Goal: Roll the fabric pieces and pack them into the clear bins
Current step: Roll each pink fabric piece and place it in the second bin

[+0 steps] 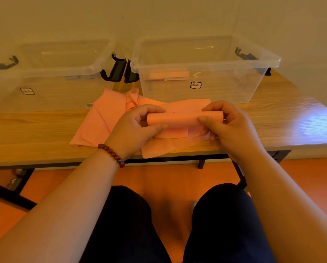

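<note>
A pink fabric roll (183, 119) lies crosswise just above the table's front edge. My left hand (138, 126) grips its left end and my right hand (223, 124) grips its right end, thumbs on the near side. A loose tail of the same cloth hangs below the roll. More pink fabric pieces (101, 118) lie flat and rumpled under and left of my hands. Two clear bins stand behind: the right bin (206, 63) holds one pink fabric roll (168, 74) near its front left; the left bin (45, 73) looks empty.
The wooden table (284, 120) runs across the view with its front edge near my wrists. Black latches (119, 70) hang between the two bins. A wall rises right behind the bins. My knees and an orange floor are below.
</note>
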{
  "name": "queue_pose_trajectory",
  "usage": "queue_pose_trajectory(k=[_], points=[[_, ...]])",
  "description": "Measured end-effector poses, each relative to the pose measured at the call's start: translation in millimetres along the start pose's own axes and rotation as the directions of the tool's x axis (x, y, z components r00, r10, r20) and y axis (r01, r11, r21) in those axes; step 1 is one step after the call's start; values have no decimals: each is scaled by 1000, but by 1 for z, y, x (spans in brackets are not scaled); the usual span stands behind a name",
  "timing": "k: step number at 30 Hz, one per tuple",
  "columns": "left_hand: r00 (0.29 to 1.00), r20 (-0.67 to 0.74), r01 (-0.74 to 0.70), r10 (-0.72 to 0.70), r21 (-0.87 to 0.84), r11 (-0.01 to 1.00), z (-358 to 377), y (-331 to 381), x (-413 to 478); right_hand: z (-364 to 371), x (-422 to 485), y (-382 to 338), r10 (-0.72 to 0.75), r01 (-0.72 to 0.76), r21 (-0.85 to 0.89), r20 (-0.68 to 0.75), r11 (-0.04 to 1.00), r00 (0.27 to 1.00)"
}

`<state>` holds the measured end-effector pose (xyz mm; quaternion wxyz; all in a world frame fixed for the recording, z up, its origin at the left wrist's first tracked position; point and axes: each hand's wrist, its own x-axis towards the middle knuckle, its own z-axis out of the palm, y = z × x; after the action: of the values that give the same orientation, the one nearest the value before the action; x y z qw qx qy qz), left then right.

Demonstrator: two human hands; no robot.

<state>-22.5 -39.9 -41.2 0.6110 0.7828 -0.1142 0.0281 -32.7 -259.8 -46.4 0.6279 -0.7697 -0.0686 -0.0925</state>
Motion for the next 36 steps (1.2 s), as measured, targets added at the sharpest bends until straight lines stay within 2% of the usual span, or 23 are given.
queue_pose_trajectory(k=[5,11,16,18,21,24,28,31,34,36], points=[[997,-51,-52,55,46,998,0,1,0,3,0,-1,-23,22,-22,-58,1000,998],[989,-33,-135,145,207,969,0,0,-1,5,1,-3,-35,23,-85,-140,996,990],[975,11,-199,221,474,857,0,0,1,3,4,-8,-57,33,-178,-129,983,990],[965,24,-236,263,521,820,0,5,2,0,6,-12,-32,14,-168,-104,986,994],[964,0,-229,266,508,831,-3,15,6,-4,9,-15,5,-14,-148,-54,989,999],[978,-5,-176,209,522,835,-8,22,12,-4,11,-15,31,-33,-122,-19,992,999],[992,-14,-97,128,568,817,-14,28,18,-4,14,-17,-3,-6,-169,-56,986,998],[992,17,-113,127,580,806,-18,34,20,-5,17,-20,-54,31,-216,-103,976,993],[996,-13,-76,93,467,881,-18,39,21,-5,21,-24,-49,32,-166,-101,986,994],[998,-56,-12,26,248,969,-17,40,22,-3,23,-26,-16,8,-80,-89,997,996]])
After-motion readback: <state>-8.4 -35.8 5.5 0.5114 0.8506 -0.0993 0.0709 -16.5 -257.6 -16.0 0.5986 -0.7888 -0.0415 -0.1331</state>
